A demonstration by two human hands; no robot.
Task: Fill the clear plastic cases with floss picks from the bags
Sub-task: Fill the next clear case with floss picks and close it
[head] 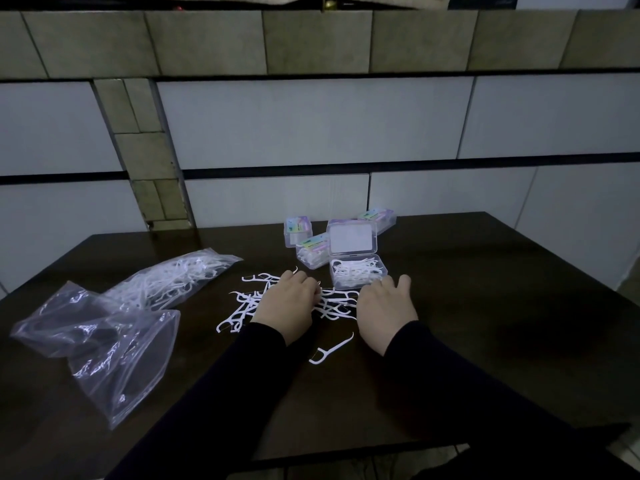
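While the left hand (289, 299) pinches loose floss picks (242, 308), the right hand (384, 306) rests spread.

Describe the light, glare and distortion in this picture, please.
Head view: dim light, the dark table almost swallows the sleeves; white glare streaks on the empty bag; wide-angle bending curves the wall lines; the floss picks under both hands look soft, details unclear.

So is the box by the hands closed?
No, the open case has its lid standing up, and white floss picks show inside it, just beyond the right hand.
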